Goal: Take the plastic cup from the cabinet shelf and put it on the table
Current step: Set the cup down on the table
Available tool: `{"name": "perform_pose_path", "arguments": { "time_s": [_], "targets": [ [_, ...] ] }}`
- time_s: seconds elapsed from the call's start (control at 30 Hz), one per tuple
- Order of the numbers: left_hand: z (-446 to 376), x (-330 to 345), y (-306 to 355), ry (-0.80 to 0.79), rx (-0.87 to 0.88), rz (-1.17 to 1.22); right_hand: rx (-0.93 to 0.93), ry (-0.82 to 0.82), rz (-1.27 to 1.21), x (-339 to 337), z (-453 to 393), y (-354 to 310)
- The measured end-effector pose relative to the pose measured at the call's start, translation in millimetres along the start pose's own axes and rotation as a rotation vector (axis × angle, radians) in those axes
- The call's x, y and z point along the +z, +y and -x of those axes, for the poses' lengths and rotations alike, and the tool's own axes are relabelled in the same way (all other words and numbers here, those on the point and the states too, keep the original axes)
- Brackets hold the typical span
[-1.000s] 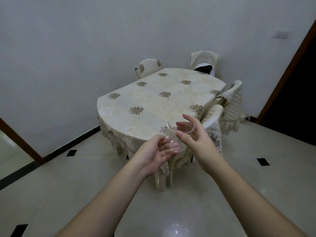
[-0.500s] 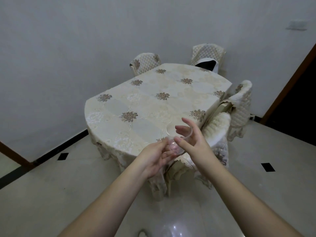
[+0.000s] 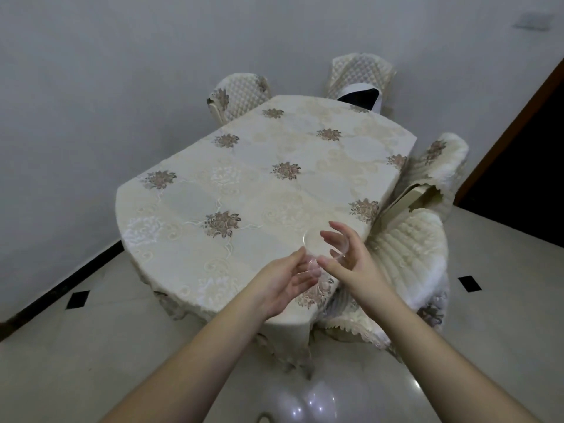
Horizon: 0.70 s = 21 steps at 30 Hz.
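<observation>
plastic cup [image 3: 323, 250] is clasped upright by left hand [image 3: 285, 282] and right hand [image 3: 348, 261] | held above table [image 3: 195, 190] near edge, judged for steady set-down

You hold the cup [image 3: 325, 250] between left hand [image 3: 282, 280] and right hand [image 3: 348, 259], above the table [image 3: 244, 178] near edge.

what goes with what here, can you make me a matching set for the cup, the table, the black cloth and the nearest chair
Things:
1. cup
2. table
3. black cloth
4. nearest chair

States:
A. covered in a floral tablecloth
B. tucked in at the table's right edge
C. held between both hands, clear
D. draped on a far chair

Pairs: 1-C, 2-A, 3-D, 4-B
</observation>
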<state>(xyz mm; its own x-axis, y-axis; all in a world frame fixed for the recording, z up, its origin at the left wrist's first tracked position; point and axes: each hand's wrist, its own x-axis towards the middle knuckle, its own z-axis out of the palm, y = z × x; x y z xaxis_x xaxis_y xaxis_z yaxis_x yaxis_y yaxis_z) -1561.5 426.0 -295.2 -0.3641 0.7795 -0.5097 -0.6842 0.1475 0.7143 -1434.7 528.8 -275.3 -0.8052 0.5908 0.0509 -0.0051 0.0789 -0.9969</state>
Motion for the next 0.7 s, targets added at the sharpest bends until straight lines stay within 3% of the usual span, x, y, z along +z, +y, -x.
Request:
{"name": "perform_pose_path", "arguments": {
  "time_s": [0.23,0.53,0.7],
  "targets": [
    [-69,3,-5,0.022,-0.08,-0.022,0.105,0.055,0.144,-32,-32,33],
    [-151,6,-30,0.059,-0.121,-0.106,0.224,0.006,0.17,-77,-79,94],
    [-183,8,-32,0.164,-0.146,-0.16,0.28,-0.021,0.26,-89,-106,118]
  ]
}}
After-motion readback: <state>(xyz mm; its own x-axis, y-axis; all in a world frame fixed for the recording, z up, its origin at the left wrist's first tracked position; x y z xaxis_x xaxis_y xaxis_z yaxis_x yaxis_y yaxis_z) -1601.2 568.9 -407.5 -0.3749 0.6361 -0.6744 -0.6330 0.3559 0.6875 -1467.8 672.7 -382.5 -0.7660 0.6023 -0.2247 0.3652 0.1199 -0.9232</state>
